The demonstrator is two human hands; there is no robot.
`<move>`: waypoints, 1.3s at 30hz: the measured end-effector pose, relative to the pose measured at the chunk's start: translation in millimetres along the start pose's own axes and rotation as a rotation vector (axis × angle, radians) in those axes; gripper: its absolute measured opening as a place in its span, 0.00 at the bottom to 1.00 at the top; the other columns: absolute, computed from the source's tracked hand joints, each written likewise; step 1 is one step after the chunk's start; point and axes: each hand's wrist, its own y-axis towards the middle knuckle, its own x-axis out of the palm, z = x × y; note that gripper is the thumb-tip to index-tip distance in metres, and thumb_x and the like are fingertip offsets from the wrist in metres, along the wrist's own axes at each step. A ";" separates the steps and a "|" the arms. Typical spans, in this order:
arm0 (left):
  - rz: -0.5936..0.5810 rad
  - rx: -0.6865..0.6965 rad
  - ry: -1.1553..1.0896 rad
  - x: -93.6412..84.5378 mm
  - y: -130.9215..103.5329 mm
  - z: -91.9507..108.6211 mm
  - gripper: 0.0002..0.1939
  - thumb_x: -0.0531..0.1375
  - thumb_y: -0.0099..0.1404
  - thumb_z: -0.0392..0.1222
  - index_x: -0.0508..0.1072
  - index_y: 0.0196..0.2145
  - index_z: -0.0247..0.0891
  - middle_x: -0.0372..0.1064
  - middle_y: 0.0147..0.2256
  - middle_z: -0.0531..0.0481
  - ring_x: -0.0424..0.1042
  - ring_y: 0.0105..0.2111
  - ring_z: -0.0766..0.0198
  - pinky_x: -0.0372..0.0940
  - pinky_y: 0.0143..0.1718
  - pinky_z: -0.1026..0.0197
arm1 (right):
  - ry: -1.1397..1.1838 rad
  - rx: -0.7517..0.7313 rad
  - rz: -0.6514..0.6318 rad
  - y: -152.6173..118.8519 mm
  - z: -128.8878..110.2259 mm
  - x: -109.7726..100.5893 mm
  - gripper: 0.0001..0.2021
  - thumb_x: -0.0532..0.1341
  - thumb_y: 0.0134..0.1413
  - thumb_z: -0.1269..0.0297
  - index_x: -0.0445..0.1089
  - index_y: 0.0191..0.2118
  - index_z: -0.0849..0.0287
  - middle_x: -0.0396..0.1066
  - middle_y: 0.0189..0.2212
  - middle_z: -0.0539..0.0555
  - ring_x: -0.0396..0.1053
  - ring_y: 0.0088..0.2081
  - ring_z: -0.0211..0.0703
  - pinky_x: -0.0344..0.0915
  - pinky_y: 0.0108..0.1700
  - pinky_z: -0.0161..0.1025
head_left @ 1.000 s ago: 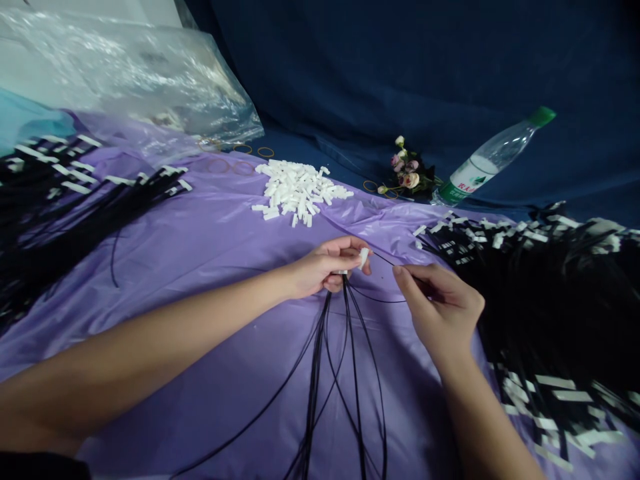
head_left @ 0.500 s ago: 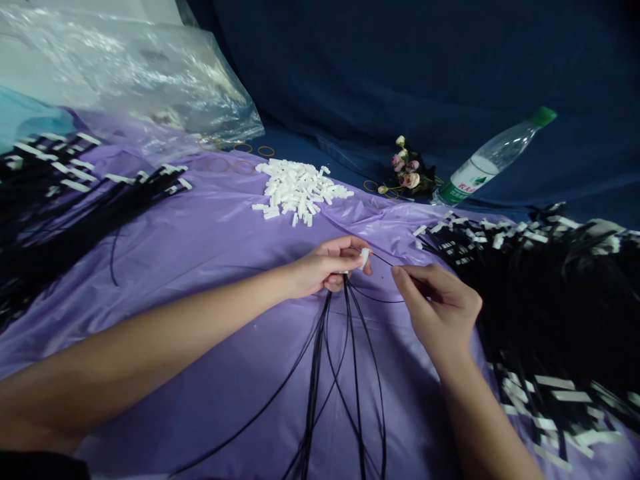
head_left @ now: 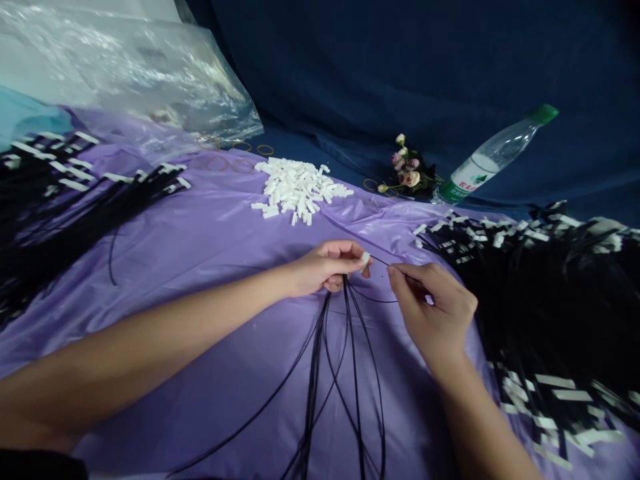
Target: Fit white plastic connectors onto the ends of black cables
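Note:
Between the thumb and fingers of my left hand point(head_left: 333, 267) is a small white plastic connector point(head_left: 365, 259). Several thin black wires point(head_left: 349, 320) hang down from under that hand and spread toward the front. My right hand point(head_left: 435, 300) pinches a single black wire point(head_left: 379, 259), whose end reaches the connector. Whether its tip sits inside the connector or only touches it, I cannot tell. A heap of loose white connectors point(head_left: 297, 187) lies just beyond my hands on the purple plastic sheet point(head_left: 220, 240).
Black wire bundles with white connectors lie at the left point(head_left: 65, 233) and the right point(head_left: 560, 300). A tilted water bottle point(head_left: 483, 167), artificial flowers point(head_left: 407, 170), several rubber bands point(head_left: 243, 165) and a clear plastic bag point(head_left: 150, 80) are at the back.
My right hand has shifted slightly left, toward the connector, with the wire in its pinch. My left hand has barely moved and keeps its hold.

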 end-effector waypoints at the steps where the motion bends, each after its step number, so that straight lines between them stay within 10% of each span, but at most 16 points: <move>1: 0.001 0.001 0.003 -0.2 0.3 -0.3 0.09 0.63 0.60 0.43 0.68 0.34 0.37 0.67 0.30 0.54 0.48 0.16 0.80 0.42 0.17 0.70 | -0.003 -0.008 0.004 0.2 0.0 0.3 0.03 0.63 0.54 0.69 0.74 0.33 0.58 0.67 0.21 0.48 0.61 0.21 0.34 0.59 0.26 0.34; 18: 0.018 0.002 0.023 1.3 0.7 -1.0 0.08 0.62 0.61 0.43 0.68 0.33 0.37 0.66 0.30 0.54 0.49 0.16 0.80 0.41 0.17 0.69 | -0.007 -0.044 -0.016 3.0 -2.2 0.3 0.03 0.62 0.53 0.73 0.73 0.31 0.59 0.66 0.20 0.47 0.60 0.21 0.32 0.60 0.26 0.33; 24: 0.103 0.012 -0.063 3.7 1.2 1.3 0.08 0.63 0.59 0.42 0.68 0.33 0.37 0.66 0.31 0.55 0.47 0.16 0.80 0.40 0.16 0.70 | -0.212 -0.293 0.175 1.4 -2.6 -7.6 0.12 0.68 0.45 0.74 0.73 0.39 0.57 0.71 0.31 0.54 0.69 0.33 0.43 0.67 0.36 0.40; 30: 0.158 0.022 -0.131 2.1 3.1 4.0 0.07 0.62 0.60 0.41 0.68 0.32 0.36 0.65 0.32 0.55 0.48 0.15 0.81 0.40 0.14 0.71 | -0.072 -0.508 -0.339 -1.0 -0.7 -12.7 0.10 0.62 0.51 0.79 0.73 0.38 0.59 0.74 0.33 0.53 0.71 0.32 0.38 0.68 0.37 0.37; 39: 0.116 0.051 -0.146 0.3 3.8 3.7 0.06 0.61 0.60 0.40 0.68 0.31 0.35 0.64 0.32 0.55 0.48 0.15 0.81 0.39 0.14 0.72 | 0.041 -0.536 -0.368 -2.0 5.0 -5.6 0.07 0.61 0.55 0.77 0.73 0.37 0.59 0.75 0.34 0.53 0.71 0.33 0.38 0.68 0.34 0.37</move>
